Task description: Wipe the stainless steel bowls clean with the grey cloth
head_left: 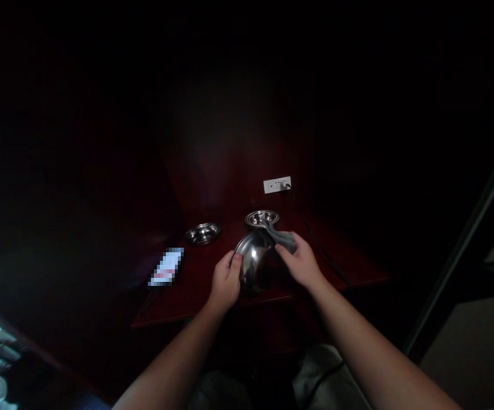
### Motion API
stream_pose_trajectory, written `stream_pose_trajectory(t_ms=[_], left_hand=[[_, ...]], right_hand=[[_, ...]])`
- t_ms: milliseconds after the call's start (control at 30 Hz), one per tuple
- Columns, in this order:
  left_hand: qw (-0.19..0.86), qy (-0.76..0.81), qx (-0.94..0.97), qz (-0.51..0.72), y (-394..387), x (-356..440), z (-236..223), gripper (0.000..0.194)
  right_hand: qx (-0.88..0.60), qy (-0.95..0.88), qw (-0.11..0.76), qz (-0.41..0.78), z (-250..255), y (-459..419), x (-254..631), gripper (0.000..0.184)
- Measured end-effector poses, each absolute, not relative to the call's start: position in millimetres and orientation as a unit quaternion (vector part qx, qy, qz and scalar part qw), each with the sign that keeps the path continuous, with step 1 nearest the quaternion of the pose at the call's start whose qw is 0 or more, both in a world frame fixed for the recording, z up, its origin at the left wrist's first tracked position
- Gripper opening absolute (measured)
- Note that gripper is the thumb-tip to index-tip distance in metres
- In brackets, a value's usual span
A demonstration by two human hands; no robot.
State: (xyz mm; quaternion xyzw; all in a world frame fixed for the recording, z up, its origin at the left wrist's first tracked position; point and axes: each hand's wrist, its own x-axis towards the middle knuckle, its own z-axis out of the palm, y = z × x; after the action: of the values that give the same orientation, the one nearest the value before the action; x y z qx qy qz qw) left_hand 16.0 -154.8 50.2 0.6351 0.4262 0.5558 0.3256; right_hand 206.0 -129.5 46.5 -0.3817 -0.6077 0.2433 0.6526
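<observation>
Your left hand (226,280) grips a metal bowl (253,263), your right hand (301,261) a grey cloth (282,238). Beyond, two shiny dishes sit on the dark red desk (213,273) in a dim room.

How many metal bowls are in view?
3: the held bowl, in the left hand; the left bowl, on the table; the back bowl, below the socket. More may be nested there.

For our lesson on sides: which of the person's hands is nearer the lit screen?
Left. The left hand, gripping the tilted metal bowl, is to the right of the lit screen; the right hand, holding a grey cloth, is farther right, past the bowl.
</observation>
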Motion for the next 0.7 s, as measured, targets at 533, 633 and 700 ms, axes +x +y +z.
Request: stream_pose_trajectory(t_ms=[533,633,700], left_hand=[[0.22,0.426,0.692,0.539,-211.9,14.5,56.3,0.04],[0.184,0.424,0.701,0.542,-215.3,6.6,65.4,0.04],[0.156,0.421,0.709,0.544,-219.4,0.2,71.2,0.04]], right_hand=[[-0.378,-0.685,0.6,0.171,84.1,-206.4,206.3,0.022],[-0.27,-0.764,0.549,0.206,98.3,-219.8,205.5,0.032],[-0.235,-0.761,0.549,0.254,104.4,-228.3,203.0,0.034]])
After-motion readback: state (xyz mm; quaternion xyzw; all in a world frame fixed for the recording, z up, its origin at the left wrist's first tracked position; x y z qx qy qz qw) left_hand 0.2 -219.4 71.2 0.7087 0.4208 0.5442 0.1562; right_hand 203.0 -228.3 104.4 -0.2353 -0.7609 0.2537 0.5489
